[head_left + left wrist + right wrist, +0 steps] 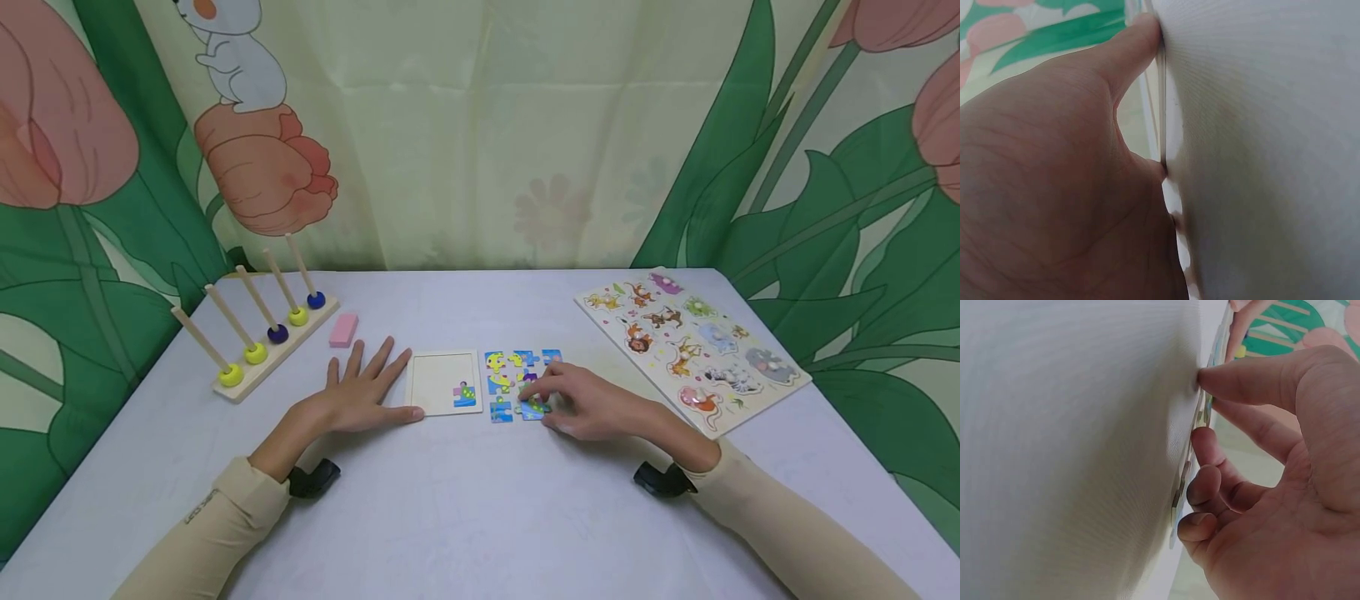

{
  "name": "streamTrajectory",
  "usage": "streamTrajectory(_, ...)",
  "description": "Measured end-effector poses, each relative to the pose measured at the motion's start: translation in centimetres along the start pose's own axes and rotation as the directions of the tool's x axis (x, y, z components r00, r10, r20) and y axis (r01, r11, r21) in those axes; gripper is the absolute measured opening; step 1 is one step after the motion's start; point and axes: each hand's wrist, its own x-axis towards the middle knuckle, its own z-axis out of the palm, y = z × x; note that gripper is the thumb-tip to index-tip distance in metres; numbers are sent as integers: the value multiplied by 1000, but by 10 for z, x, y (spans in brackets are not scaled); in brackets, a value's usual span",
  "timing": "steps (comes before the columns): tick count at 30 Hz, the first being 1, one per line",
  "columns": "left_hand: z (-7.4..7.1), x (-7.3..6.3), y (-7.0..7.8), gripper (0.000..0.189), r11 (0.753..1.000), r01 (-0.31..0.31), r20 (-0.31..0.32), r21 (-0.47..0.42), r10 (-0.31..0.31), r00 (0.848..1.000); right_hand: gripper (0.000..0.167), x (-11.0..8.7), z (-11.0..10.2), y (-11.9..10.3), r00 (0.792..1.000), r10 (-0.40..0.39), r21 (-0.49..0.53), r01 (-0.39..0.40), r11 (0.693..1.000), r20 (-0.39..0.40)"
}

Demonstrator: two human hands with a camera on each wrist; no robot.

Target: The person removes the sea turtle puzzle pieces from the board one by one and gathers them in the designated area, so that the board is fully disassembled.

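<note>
My left hand [363,396] lies flat with its fingers spread. Its thumb and index fingertip touch the left side of a square wooden puzzle tray [438,358], whose edge also shows in the left wrist view. One blue and green puzzle piece [465,394] sits in the tray's lower right corner. To the right, my right hand [592,404] pinches a puzzle piece [533,409] between thumb and index finger, low at the table. More loose pieces [501,411] lie beside and partly under that hand. In the right wrist view its other fingers [1204,484] are curled.
At the left stands a wooden peg rack [288,342] with yellow and dark blue beads. A pink block [343,330] lies near it. An animal puzzle board [645,350] rests at the right, close to my right forearm. A printed curtain [480,167] hangs behind the table.
</note>
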Motion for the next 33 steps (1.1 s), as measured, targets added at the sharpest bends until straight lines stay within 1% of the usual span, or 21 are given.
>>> streamTrajectory(8, 1, 2, 0, 114, 1000, 4, -2, 11, -4, 1000, 39, 0, -1, -2, 1000, 0, -3, 0, 1000, 9)
streamTrajectory(23, -1, -1, 2, 115, 1000, 5, 3, -4, -5, 1000, 41, -1, 0, -2, 1000, -18, -7, 18, 1000, 9)
streamTrajectory(33, -1, -1, 2, 113, 1000, 1, -4, -7, -1, 1000, 40, 1, -2, -5, 999, -33, -24, 33, 999, -12)
